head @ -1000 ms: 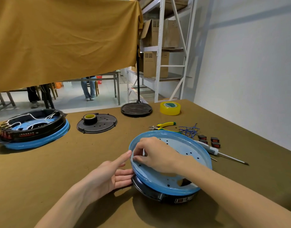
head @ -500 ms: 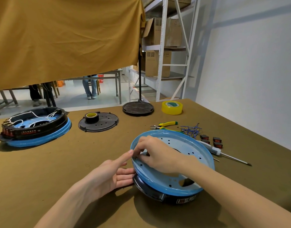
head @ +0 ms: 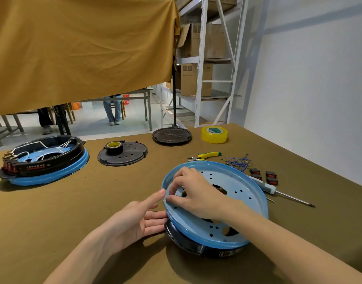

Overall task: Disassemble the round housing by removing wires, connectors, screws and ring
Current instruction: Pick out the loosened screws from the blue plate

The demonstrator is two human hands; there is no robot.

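Two bare hands work at the round housing [head: 223, 214], a blue dish seated on a black ring [head: 182, 238], which lies near the front of the brown table [head: 73, 212] and tilts up toward the person. The right hand [head: 196, 193] reaches over the blue dish, its fingers curled down at the left inner rim; whether they pinch anything there cannot be told. The left hand [head: 135, 218] lies beside the housing with fingers straight, its index fingertip touching the outer rim and the other fingers against the black ring.

Behind the housing lie yellow-handled pliers [head: 206, 155], a tangle of blue wires [head: 238, 161], four small black switches [head: 264, 177] and a screwdriver [head: 278, 191] just beside the dish's right edge. Farther back sit a roll of yellow tape [head: 214, 134], a black round stand base [head: 172, 136] and a black perforated cover plate [head: 125, 154] with a small tape roll [head: 114, 147] on it. At the left stands a second housing [head: 43, 160], still wired with white leads.
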